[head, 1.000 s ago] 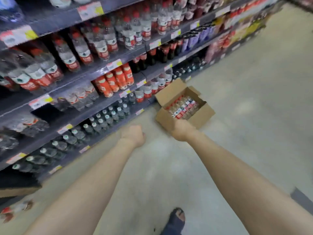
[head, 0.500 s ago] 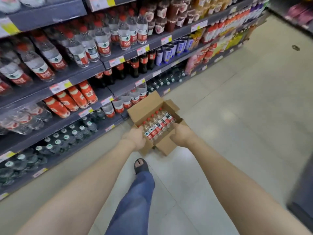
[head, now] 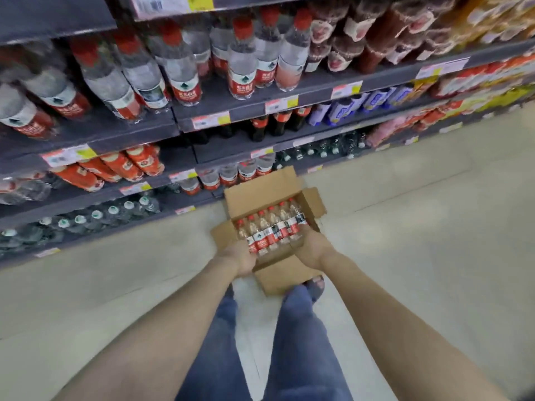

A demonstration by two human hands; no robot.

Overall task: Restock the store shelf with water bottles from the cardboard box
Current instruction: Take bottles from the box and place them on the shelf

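Six bottles (head: 267,231), seemingly lying flat, caps pointing toward shelf (head: 185,157).

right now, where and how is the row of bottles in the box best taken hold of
By its two ends, from above. The bottles lie side by side in one row, caps pointing to the shelf, in the open box, so squeezing inward keeps them together. The left hand and right hand are already at those ends; whether either grip has closed is unclear.

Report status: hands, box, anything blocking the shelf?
Left hand and right hand clasp a row of water bottles over the open cardboard box on the floor. Nothing shelved yet. Path to shelf looks clear.
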